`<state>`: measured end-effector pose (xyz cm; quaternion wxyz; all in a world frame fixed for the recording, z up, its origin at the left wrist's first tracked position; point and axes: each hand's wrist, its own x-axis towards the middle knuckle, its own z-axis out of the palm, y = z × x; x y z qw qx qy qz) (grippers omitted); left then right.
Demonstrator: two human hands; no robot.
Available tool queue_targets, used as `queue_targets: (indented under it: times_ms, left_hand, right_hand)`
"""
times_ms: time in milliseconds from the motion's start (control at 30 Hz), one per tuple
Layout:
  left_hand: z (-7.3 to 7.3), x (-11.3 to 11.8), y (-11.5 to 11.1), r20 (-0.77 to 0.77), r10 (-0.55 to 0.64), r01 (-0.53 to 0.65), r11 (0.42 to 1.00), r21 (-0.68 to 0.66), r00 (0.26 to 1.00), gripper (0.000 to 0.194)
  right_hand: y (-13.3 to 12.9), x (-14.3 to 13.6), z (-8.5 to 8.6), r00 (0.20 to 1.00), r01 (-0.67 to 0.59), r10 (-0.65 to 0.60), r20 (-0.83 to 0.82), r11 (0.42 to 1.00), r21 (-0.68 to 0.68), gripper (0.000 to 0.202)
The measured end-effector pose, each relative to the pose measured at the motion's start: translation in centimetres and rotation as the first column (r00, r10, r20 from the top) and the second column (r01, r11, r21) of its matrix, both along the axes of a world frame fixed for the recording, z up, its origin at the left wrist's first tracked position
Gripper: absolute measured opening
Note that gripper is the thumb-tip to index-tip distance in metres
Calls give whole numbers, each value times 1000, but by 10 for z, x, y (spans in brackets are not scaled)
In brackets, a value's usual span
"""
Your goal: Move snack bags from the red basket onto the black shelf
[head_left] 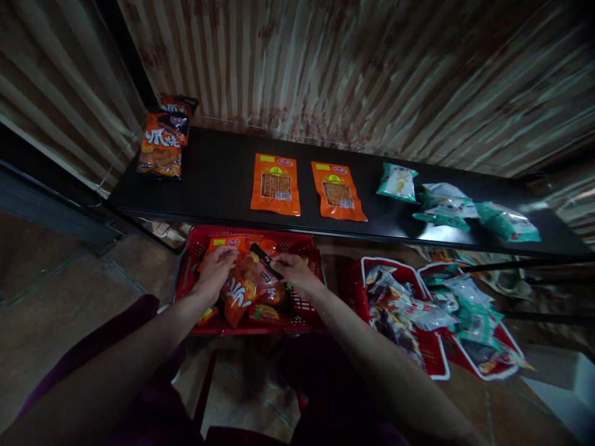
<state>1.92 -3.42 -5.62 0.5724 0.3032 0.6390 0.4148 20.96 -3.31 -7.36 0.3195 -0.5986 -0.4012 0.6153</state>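
Pinching a black-ended orange bag (253,271) with right hand (296,271), left hand (215,271) at orange packet (235,242), grip unclear, over red basket (260,331)

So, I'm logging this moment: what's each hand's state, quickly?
Left hand: at a flat orange plastic packet; grip cannot be told.
Right hand: closed on a black-edged orange plastic snack bag.

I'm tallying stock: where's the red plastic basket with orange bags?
In the head view, the red plastic basket sits left of centre, below the black shelf, left of both white-rimmed red baskets.
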Motion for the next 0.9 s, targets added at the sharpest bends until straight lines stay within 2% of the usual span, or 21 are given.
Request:
queue_targets:
  times_ms: [67, 100, 167, 233, 300, 367, 433, 533, 600, 733, 833, 900]
  left_hand:
    - [3, -4, 1, 23, 21, -21, 1000, 1, 999, 17]
    - [4, -5, 0, 49, -7, 7, 1000, -14, 999, 18]
    - [4, -7, -6, 109, -145, 154, 985, -82, 983, 19]
    - [0, -7, -15, 159, -308, 335, 921, -197, 938, 21]
    - [-6, -6, -27, 185, -360, 403, 858, -320, 914, 23]
    - [-14, -6, -35, 208, -213, 284, 862, -421, 955, 25]
    - [-20, -8, -35, 207, 35, 70, 873, -482, 978, 23]
    - [-25, -15, -24, 236, 332, -188, 857, -481, 913, 12]
    - [-25, -22, -13, 269, 423, -279, 852, -443, 865, 11]
    - [-22, -28, 1, 290, 463, -339, 857, -388, 838, 12]
    - [-18, -24, 1, 344, 421, -306, 889, -340, 840, 7]
    - [-16, -19, -3, 405, 369, -255, 917, -308, 837, 13]
  right_hand:
    - [-7, 0, -11, 992, 114, -119, -53, 991, -75, 22]
    - [-10, -1, -18, 977, 176, -190, -101, 976, -129, 23]
    - [-17, -5, -29, 931, 274, -314, -184, 938, -213, 25]
    - [-24, -11, -38, 903, 322, -372, -216, 918, -233, 25]
    - [-30, -18, -43, 884, 350, -401, -240, 909, -227, 25]
    - [-37, -26, -43, 850, 387, -444, -283, 891, -236, 29]
    - [-44, -34, -41, 814, 414, -479, -330, 875, -251, 33]
    - [-58, -46, -33, 761, 407, -487, -429, 873, -268, 33]
    - [-68, -52, -27, 734, 376, -479, -482, 877, -300, 32]
    - [-84, -59, -16, 788, 187, -405, -463, 874, -448, 35]
    - [-91, -61, -10, 825, 30, -310, -472, 859, -511, 39]
    - [-94, -62, -6, 843, -29, -264, -469, 849, -528, 41]
